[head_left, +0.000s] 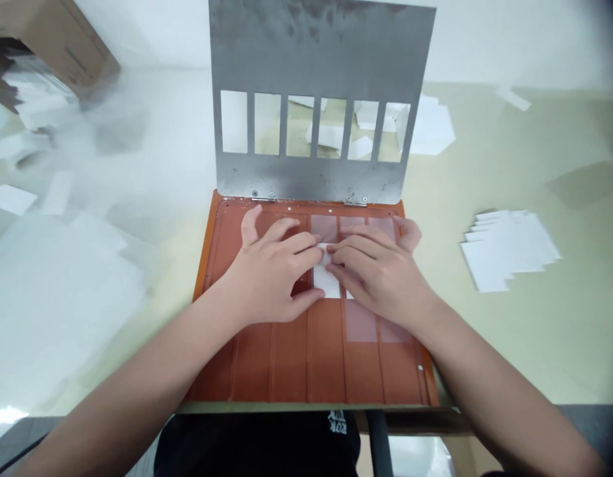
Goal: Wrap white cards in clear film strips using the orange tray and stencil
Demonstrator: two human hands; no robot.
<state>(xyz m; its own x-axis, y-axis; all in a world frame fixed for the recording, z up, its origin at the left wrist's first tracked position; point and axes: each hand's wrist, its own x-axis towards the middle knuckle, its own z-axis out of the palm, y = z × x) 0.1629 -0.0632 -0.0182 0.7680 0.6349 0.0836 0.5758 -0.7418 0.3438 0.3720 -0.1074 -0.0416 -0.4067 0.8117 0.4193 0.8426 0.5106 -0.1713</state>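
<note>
A small white card (328,283) lies on a translucent strip in a grooved slot of the orange-brown board (289,364). My left hand (274,268) rests over the board, thumb and fingertips touching the card's left side and top, other fingers spread. From the right, my right hand (378,268) presses bunched fingertips on the card's right edge. Under the right hand, more translucent strips (361,321) and part of another white card show, mostly hidden. Hinged to the board's far edge, a grey metal plate (311,59) with a row of rectangular windows stands raised.
A fanned stack of white cards (508,248) lies on the pale table (525,344) at right. More white pieces (430,126) are behind the plate. Clear plastic sheeting (53,298) covers the left side, below a cardboard box (63,43) with white material spilling out.
</note>
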